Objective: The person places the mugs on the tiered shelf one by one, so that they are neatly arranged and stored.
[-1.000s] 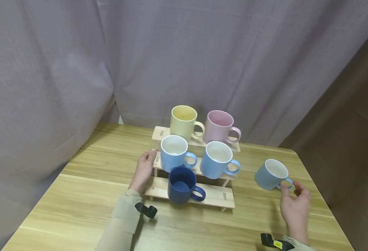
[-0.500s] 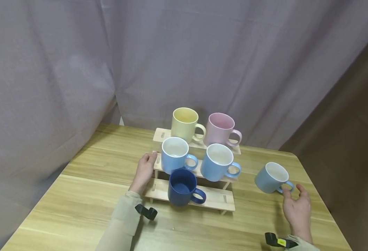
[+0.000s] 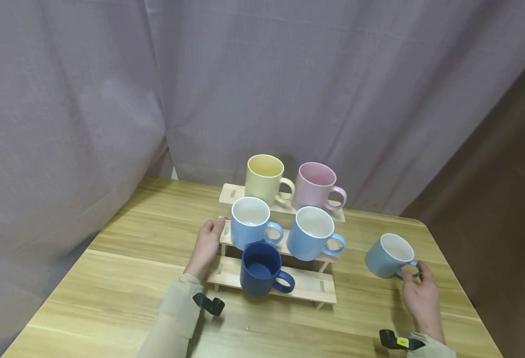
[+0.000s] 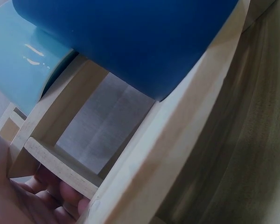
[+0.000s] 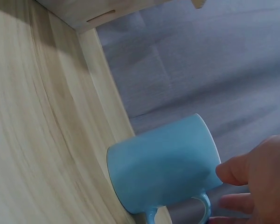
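My left hand (image 3: 207,243) grips the left end of a three-tier wooden rack (image 3: 304,283), thumb by the middle shelf; in the left wrist view its fingers curl beneath the wood. Over at the table's right, my right hand (image 3: 422,301) is at the handle of a light blue mug (image 3: 384,258) standing upright. The right wrist view shows the thumb by this mug's rim, with the fingertips beside the outer curve of the handle and a gap between thumb and fingers. A navy mug (image 3: 254,278) stands on the rack's lowest shelf.
Two light blue mugs, a left one (image 3: 244,233) and a right one (image 3: 304,241), stand on the middle shelf. The top shelf bears a yellow mug (image 3: 259,186) and a pink mug (image 3: 309,191). Grey curtain (image 3: 262,74) hangs behind the wooden table (image 3: 123,288).
My right hand's fingers spread away from the mug's handle half a second ago, and they have now drawn back in to it. The left hand keeps its grip; the mugs stay put.
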`<act>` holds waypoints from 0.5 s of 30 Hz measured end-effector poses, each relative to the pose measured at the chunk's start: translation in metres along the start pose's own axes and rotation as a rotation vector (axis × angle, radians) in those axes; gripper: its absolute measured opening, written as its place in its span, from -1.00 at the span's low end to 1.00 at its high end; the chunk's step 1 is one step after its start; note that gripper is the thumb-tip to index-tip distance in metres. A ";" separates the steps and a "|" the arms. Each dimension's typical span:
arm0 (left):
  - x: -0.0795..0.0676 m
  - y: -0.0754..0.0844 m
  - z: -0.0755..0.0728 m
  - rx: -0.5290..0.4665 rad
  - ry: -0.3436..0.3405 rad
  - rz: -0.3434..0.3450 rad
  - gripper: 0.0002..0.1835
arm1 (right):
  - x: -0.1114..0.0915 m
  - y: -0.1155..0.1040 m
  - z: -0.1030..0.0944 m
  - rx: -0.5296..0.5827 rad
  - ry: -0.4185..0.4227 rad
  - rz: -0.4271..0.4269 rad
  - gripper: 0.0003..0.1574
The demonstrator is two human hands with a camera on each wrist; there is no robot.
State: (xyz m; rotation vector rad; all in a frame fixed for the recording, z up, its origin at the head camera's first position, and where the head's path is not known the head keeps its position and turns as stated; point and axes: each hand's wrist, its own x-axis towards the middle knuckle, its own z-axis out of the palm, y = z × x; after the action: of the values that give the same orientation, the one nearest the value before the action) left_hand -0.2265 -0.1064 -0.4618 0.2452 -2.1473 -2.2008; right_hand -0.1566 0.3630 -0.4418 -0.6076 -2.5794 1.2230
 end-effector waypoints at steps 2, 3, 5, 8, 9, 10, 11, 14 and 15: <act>0.000 0.000 0.000 -0.001 0.002 0.000 -0.63 | 0.001 0.001 0.000 -0.008 0.016 -0.010 -0.19; -0.001 0.000 0.000 0.001 0.004 0.002 -0.63 | 0.002 0.001 0.001 -0.016 0.025 -0.015 -0.19; -0.001 0.001 0.000 0.006 0.009 0.004 -0.64 | 0.003 0.001 0.001 -0.032 0.038 -0.017 -0.20; -0.002 0.000 0.000 0.013 0.014 0.010 -0.65 | 0.003 0.001 0.002 -0.051 0.048 -0.012 -0.21; -0.001 0.000 0.000 0.015 0.015 0.011 -0.65 | 0.002 0.001 0.002 -0.052 0.047 -0.011 -0.20; -0.001 0.000 0.000 0.014 0.016 0.010 -0.66 | 0.002 0.001 0.002 -0.053 0.047 -0.009 -0.20; -0.001 -0.001 0.000 0.015 0.018 0.012 -0.66 | 0.001 0.002 0.002 -0.054 0.046 -0.008 -0.20; 0.000 -0.001 0.001 0.014 0.020 0.013 -0.65 | -0.001 0.002 0.002 -0.046 0.048 -0.011 -0.20; 0.000 -0.001 0.000 0.013 0.019 0.012 -0.65 | -0.001 0.002 0.003 -0.044 0.052 -0.013 -0.21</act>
State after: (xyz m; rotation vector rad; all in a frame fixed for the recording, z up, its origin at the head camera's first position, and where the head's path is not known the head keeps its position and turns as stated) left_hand -0.2264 -0.1058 -0.4632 0.2530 -2.1487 -2.1695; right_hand -0.1556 0.3619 -0.4454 -0.6216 -2.5692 1.1334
